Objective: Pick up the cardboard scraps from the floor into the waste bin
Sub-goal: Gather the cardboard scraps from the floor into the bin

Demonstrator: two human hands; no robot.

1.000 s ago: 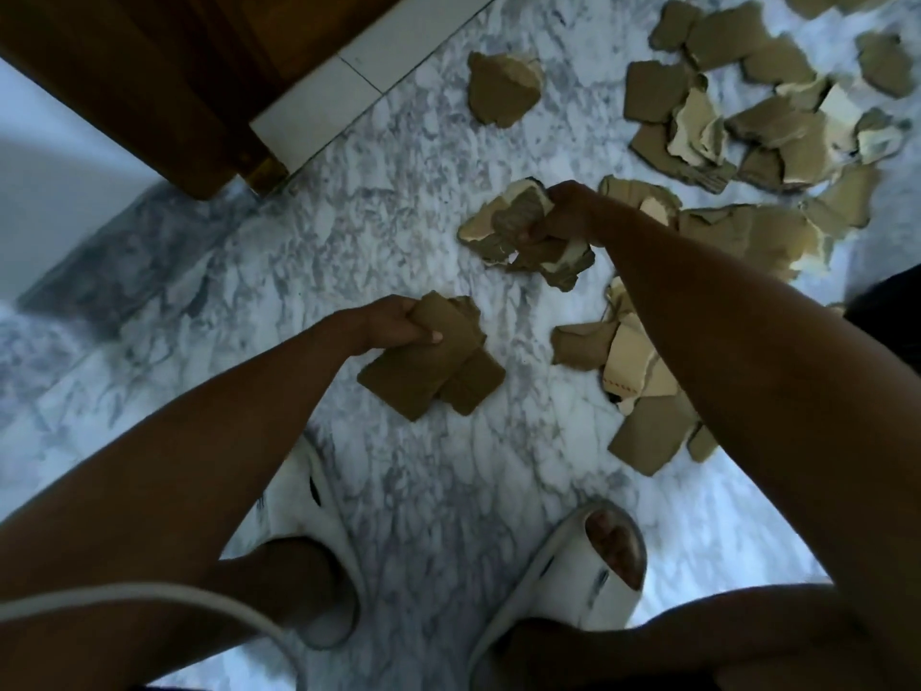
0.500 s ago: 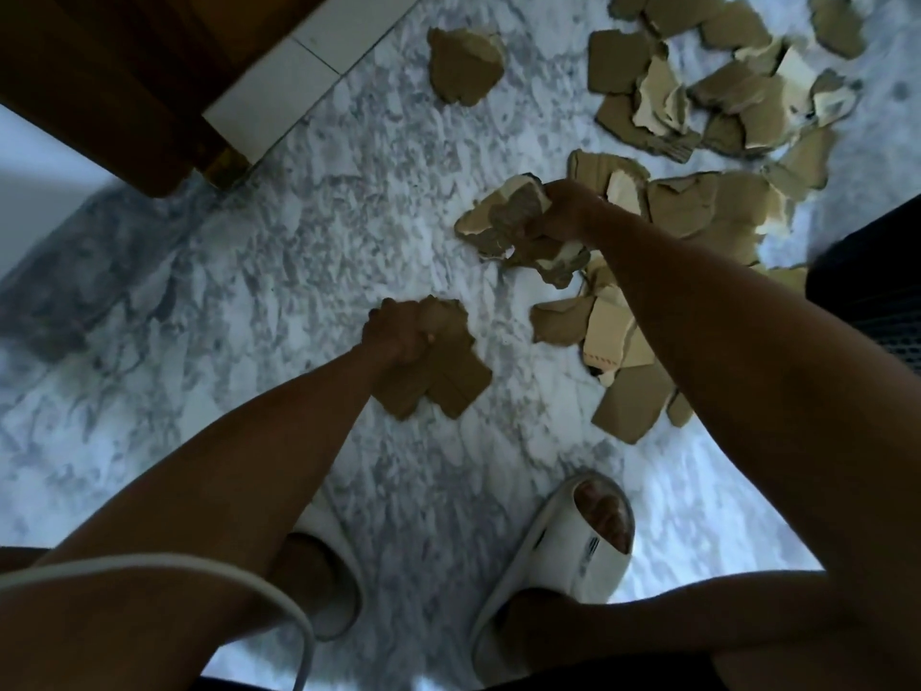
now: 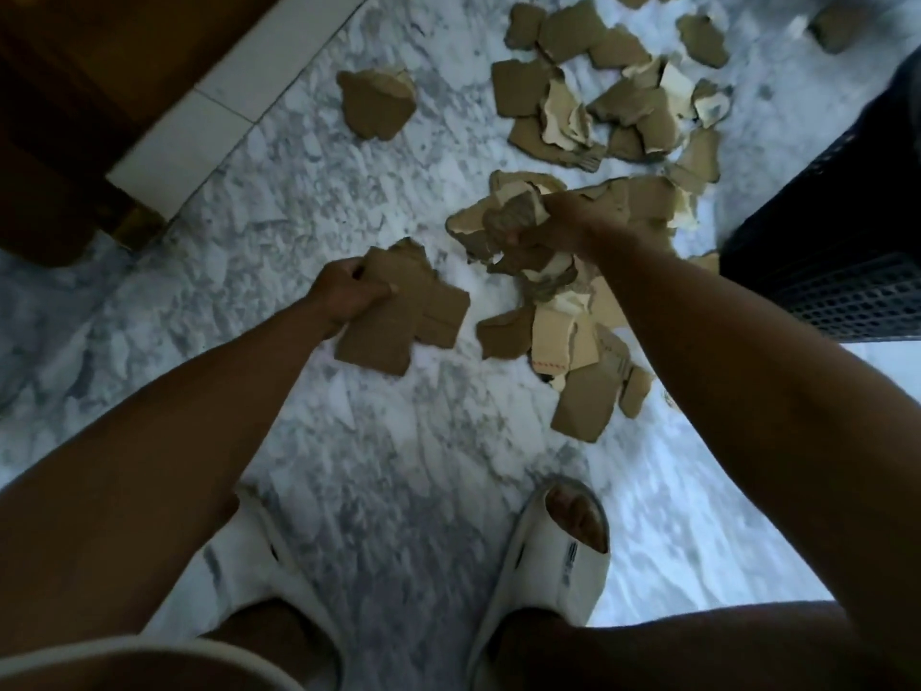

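Note:
My left hand (image 3: 344, 291) grips a stack of flat brown cardboard scraps (image 3: 408, 311) above the marble floor. My right hand (image 3: 553, 226) clutches a crumpled bunch of torn brown and cream scraps (image 3: 503, 226). More cardboard scraps lie on the floor under my right forearm (image 3: 563, 341), and several others are spread at the top right (image 3: 598, 92). One single scrap (image 3: 376, 102) lies apart at top centre. The dark perforated waste bin (image 3: 837, 251) stands at the right edge, close beside my right arm.
A dark wooden door and frame (image 3: 75, 117) with a white threshold strip (image 3: 234, 102) run along the top left. My two feet in white slippers (image 3: 548, 556) stand on the grey-white marble floor (image 3: 398, 466) at the bottom.
The view has swung so the waste bin shows more at the right. My left hand with its scraps has lifted and shifted slightly; my right hand still holds its bunch.

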